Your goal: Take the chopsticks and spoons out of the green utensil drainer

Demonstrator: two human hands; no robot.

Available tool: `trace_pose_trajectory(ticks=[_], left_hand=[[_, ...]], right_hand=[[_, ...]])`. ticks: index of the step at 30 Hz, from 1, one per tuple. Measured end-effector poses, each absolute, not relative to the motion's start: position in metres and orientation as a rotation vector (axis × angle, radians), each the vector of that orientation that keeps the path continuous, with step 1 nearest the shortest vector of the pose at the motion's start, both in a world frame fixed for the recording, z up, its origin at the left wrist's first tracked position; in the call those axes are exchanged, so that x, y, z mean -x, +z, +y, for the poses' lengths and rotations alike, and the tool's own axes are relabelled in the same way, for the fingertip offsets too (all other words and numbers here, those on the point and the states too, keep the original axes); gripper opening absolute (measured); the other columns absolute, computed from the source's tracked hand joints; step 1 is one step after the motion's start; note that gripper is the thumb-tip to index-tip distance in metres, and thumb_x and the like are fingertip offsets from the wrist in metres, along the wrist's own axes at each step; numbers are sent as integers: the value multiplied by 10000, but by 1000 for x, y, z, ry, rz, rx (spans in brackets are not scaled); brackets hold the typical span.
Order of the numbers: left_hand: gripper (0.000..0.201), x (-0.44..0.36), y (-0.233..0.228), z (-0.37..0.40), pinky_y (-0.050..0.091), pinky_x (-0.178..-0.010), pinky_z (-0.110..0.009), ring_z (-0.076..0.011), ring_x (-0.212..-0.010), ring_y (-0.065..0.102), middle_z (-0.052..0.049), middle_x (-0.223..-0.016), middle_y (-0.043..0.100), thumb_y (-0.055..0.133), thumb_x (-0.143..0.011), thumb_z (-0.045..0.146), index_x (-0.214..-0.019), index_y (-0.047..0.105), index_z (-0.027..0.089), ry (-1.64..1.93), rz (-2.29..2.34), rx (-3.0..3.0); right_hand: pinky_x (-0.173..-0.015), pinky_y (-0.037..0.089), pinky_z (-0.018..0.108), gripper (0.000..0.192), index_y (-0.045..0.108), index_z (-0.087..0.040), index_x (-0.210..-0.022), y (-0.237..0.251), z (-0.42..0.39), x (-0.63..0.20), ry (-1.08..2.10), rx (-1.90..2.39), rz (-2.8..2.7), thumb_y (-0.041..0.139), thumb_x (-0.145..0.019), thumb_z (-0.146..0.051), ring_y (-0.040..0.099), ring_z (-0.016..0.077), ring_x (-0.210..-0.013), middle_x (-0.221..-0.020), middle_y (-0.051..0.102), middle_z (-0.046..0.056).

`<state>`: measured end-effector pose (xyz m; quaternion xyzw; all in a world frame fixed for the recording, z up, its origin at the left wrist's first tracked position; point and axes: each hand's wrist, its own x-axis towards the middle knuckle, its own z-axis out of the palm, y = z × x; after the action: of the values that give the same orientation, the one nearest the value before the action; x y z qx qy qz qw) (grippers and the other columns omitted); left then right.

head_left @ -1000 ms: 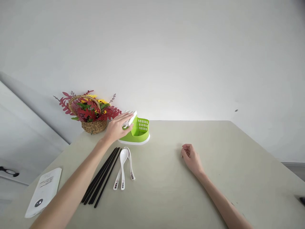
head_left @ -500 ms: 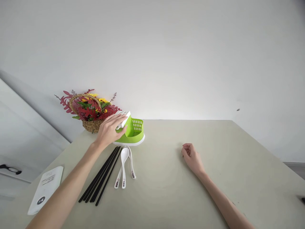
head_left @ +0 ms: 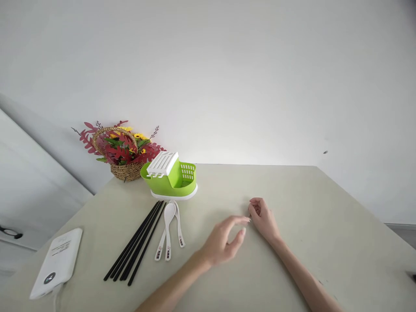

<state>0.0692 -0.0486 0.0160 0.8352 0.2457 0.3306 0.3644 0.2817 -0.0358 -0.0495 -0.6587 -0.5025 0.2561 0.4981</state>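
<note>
Hands empty over the table (head_left: 325, 225), green holder standing untouched at the far left.

Table first: I see its pale top filling the lower view, with a flower basket (head_left: 125, 151) at the back left corner against the wall. Just beside that stands the green holder (head_left: 172, 180) with its white slotted lid (head_left: 161, 164) tilted on top, well apart from both hands. In front of it lie black chopsticks (head_left: 136, 245) in a bundle and white spoons (head_left: 169, 232) just beside them; a white device (head_left: 56, 262) sits near the left edge. Left hand (head_left: 224, 242) hovers mid-table, fingers loosely spread, gripping nothing. Right hand (head_left: 263, 216) rests on the table, fingers curled in; I think it is empty, though the palm is hidden.
</note>
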Motion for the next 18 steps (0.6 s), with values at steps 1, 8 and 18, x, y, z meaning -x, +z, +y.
trace_pose_trajectory(ticks=[1,8,18], left_hand=[[288,-77,9,-53,596,-955,-364,-211,-1066,744,-81,-1218,761,510,-1060,360,-1307,644,297,772,620,-2046],[443,-87,-5,-59,366,-491,-256,-123,-495,473,19,-574,550,539,-1008,591,-870,714,209,482,680,-1720],[503,-80,3,-57,282,-485,-264,-103,-485,363,35,-550,448,543,-993,612,-712,608,199,438,789,-1688]], right_hand=[[-704,528,365,266,555,-261,-1073,-50,-35,-281,617,1597,-1215,517,-926,-479,667,216,-722,-875,710,23],[-710,515,355,254,557,-263,-1079,-47,-35,-281,614,1626,-1215,513,-929,-464,669,216,-737,-898,721,27],[-709,511,344,227,555,-268,-1069,-37,-37,-277,660,1660,-1201,490,-957,-455,645,207,-724,-904,710,28]])
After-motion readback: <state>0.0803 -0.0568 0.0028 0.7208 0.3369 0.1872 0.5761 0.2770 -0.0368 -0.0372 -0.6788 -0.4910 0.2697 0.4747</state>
